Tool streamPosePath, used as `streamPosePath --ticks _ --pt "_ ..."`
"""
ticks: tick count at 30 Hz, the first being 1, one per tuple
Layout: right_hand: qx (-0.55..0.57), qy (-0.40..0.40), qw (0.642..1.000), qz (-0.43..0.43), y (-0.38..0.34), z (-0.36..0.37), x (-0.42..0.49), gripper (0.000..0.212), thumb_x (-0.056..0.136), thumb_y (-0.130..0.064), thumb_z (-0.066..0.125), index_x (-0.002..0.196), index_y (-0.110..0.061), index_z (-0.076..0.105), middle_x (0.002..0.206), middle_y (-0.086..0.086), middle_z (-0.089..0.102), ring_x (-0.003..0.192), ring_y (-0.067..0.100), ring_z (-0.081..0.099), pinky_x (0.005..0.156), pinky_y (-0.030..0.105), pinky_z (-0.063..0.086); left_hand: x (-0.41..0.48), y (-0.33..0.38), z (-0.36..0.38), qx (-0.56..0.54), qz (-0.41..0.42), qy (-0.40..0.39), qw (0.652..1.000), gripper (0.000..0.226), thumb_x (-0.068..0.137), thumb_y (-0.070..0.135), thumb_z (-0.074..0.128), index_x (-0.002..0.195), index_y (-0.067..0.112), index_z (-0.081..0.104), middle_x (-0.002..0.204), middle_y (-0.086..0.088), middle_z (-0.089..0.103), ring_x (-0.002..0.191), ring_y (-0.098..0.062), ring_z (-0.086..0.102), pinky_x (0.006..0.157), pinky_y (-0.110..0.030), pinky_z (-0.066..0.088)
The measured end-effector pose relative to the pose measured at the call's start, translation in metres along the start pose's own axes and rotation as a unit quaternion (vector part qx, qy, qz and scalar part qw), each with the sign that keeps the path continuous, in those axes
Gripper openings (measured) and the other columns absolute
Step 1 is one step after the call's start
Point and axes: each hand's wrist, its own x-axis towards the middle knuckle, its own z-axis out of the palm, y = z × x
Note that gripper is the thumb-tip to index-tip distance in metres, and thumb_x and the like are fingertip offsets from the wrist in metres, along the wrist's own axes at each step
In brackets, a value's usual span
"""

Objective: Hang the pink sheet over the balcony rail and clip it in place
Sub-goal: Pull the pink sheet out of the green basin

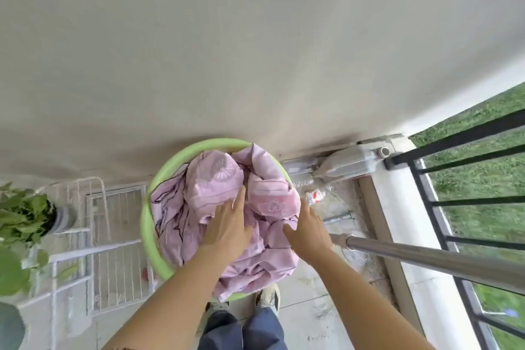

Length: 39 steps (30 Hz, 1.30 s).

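Both hands press flat, fingers spread, left [227, 221] and right [308, 229], on the sheet [216, 179] heaped in the basin [150, 179]; pole [426, 258] and rail [460, 204] stand right, rack [113, 236] left.

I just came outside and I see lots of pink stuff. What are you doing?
A person is bending over a green basin on the balcony floor, and it is full of a crumpled pink sheet. The left hand lies flat on the sheet, and the right hand is pressed against the bundle on the other side. Nothing has been hung yet: the black balcony rail on the right is bare, and no clips are in sight.
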Motion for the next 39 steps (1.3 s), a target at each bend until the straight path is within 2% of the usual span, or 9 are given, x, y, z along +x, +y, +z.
streamPosePath --ticks 3,6,10,17,22,25,30,34,39 --pt "0.087 0.038 0.995 0.034 0.004 0.011 0.024 0.089 0.088 -0.031 0.060 0.153 -0.020 -0.001 0.152 0.009 0.027 0.135 0.031 0.035 0.104 0.042 0.037 0.024 -0.001 0.014 -0.008 0.051 0.008 0.999 0.091 0.089 0.030 0.056 0.148 0.034 -0.014 0.137 -0.005 0.037 0.119 -0.028 0.043 0.091 -0.040 0.045" --pt "0.082 0.035 0.995 0.052 0.003 0.019 0.045 0.065 0.089 -0.029 0.059 0.147 -0.029 0.029 0.151 0.008 0.028 0.136 0.031 0.031 0.102 0.042 0.037 0.046 -0.004 0.024 -0.056 0.056 0.009 0.997 0.064 0.089 0.028 0.058 0.145 0.028 0.026 0.136 -0.006 0.039 0.121 -0.028 0.041 0.094 -0.040 0.043" --pt "0.266 0.072 0.960 0.042 -0.019 0.015 0.051 0.023 0.087 -0.003 0.045 0.100 -0.009 0.063 0.099 0.012 0.063 0.094 0.031 0.057 0.079 0.040 0.046 0.052 -0.002 0.019 -0.222 0.044 0.069 0.972 0.014 0.092 0.020 0.055 0.100 0.009 0.057 0.104 -0.008 0.062 0.098 -0.028 0.058 0.075 -0.032 0.043" --pt "0.444 0.151 0.881 -0.069 -0.086 -0.067 -0.018 0.015 0.089 -0.004 0.046 0.085 -0.010 0.059 0.077 0.013 0.065 0.069 0.017 0.053 0.066 0.034 0.043 0.008 0.022 -0.103 -0.616 -0.028 0.014 0.787 0.018 0.089 0.016 0.053 0.073 0.021 0.061 0.086 -0.001 0.065 0.090 -0.016 0.063 0.085 -0.033 0.052" --pt "0.435 0.132 0.853 -0.255 -0.121 -0.138 -0.102 0.019 0.090 0.000 0.051 0.087 -0.015 0.062 0.077 -0.002 0.063 0.076 0.015 0.057 0.071 0.034 0.048 -0.037 0.020 -0.204 -0.700 -0.073 -0.030 0.709 0.044 0.090 0.052 0.039 0.093 0.013 0.059 0.087 -0.010 0.065 0.084 -0.029 0.062 0.080 -0.046 0.051" --pt "0.290 0.082 0.892 -0.337 -0.122 -0.133 -0.144 0.019 0.087 -0.002 0.057 0.093 -0.019 0.065 0.083 -0.022 0.061 0.080 -0.006 0.055 0.075 0.012 0.043 -0.061 0.012 -0.237 -0.642 -0.085 -0.110 0.754 0.062 0.071 0.073 0.055 0.090 0.015 0.066 0.075 -0.004 0.064 0.069 -0.020 0.057 0.064 -0.032 0.042" --pt "0.188 -0.132 0.936 -0.266 -0.101 -0.100 -0.152 0.026 0.083 -0.009 0.064 0.104 -0.021 0.074 0.095 -0.018 0.070 0.093 -0.007 0.061 0.088 0.016 0.048 -0.092 -0.011 -0.199 -0.261 -0.033 -0.011 0.965 0.032 0.077 0.040 0.067 0.063 0.016 0.051 0.065 0.002 0.050 0.064 -0.015 0.047 0.058 -0.029 0.035" --pt "0.350 -0.114 0.928 -0.053 -0.079 -0.097 -0.136 0.022 0.088 -0.006 0.057 0.104 -0.014 0.069 0.108 0.007 0.068 0.087 0.013 0.062 0.075 0.023 0.051 -0.121 -0.036 -0.173 -0.283 -0.019 0.001 0.959 0.051 0.049 0.054 0.057 0.071 0.009 0.063 0.077 -0.001 0.064 0.072 -0.016 0.058 0.069 -0.034 0.046" --pt "0.411 -0.119 0.900 0.083 -0.106 -0.094 -0.115 0.052 0.080 -0.059 0.062 0.113 -0.019 0.057 0.111 0.003 0.060 0.100 0.020 0.060 0.067 0.031 0.053 -0.161 -0.020 -0.167 -0.311 0.005 -0.080 0.947 0.020 0.058 0.021 0.062 0.072 0.008 0.058 0.068 0.002 0.059 0.062 -0.001 0.053 0.058 -0.023 0.042"
